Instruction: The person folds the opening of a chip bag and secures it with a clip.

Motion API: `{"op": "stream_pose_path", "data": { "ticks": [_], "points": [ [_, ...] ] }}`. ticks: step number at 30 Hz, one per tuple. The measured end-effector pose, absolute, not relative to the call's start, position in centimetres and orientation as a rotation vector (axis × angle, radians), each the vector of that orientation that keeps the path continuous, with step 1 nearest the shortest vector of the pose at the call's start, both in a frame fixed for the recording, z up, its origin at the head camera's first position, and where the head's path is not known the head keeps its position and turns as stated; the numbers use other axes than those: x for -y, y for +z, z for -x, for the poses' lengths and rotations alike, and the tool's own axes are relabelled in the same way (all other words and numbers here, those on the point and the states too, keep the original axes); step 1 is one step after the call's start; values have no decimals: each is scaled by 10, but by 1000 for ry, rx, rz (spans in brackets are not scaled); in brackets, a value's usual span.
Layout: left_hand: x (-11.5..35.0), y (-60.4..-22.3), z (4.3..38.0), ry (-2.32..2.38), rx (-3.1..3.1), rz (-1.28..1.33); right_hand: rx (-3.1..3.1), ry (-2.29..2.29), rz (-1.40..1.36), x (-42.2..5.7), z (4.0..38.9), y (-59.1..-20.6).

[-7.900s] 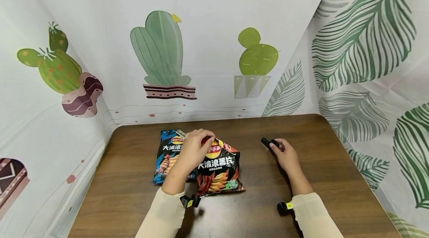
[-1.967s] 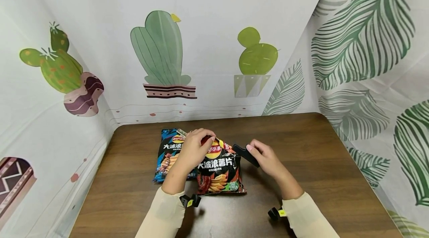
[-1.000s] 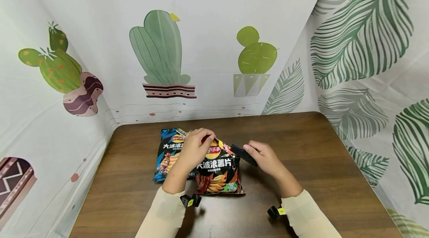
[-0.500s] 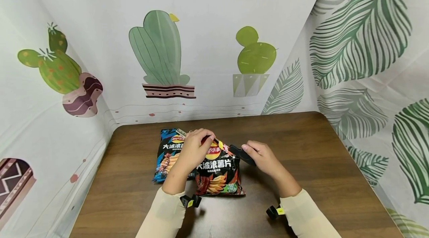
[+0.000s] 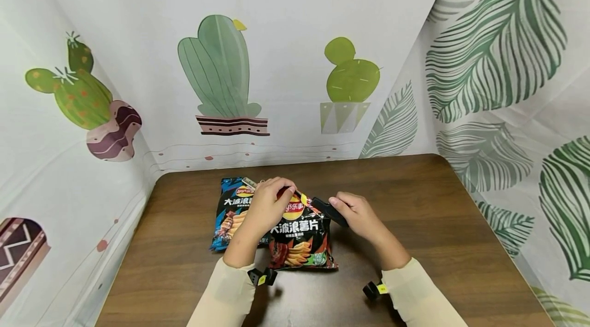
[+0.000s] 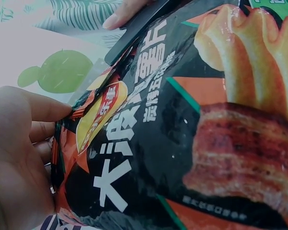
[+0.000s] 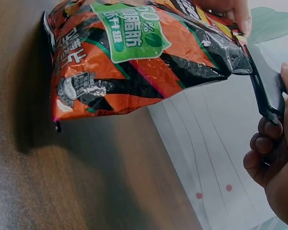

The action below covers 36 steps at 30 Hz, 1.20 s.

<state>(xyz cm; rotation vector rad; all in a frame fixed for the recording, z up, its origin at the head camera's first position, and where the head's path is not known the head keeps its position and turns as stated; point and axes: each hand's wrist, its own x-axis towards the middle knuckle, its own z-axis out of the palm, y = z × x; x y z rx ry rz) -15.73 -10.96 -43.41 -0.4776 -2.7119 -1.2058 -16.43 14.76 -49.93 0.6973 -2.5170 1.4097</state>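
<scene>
A black and red bag of potato chips (image 5: 295,245) stands tilted on the table, its top edge bunched toward the left hand. The left hand (image 5: 272,201) pinches the bag's upper left corner; the left wrist view shows thumb and fingers (image 6: 48,105) on that edge. Between the right hand's (image 5: 357,214) thumb and curled fingers is a black handheld bag sealer (image 5: 327,210). Its front end sits over the bag's top edge near the right side, as the right wrist view also shows with the sealer (image 7: 266,81) at the corner. The edge between its halves is hidden.
Behind the left forearm lies a blue bag of potato chips (image 5: 228,219), partly covered. A small striped tag (image 5: 249,182) shows at its top. The brown wooden table (image 5: 415,194) ends at a patterned white cloth backdrop (image 5: 286,61).
From the right, away from the bag, the right hand has brought the sealer onto the top edge. Over the last two seconds it has slid slowly left along it. The left hand holds still.
</scene>
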Motion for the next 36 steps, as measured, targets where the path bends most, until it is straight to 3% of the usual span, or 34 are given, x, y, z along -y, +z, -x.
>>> {"op": "stream_pose_path", "data": {
  "ticks": [36],
  "points": [
    [108, -436, 158, -1185, 2687, 493, 2517, 1403, -723, -128, 171, -488]
  ]
}}
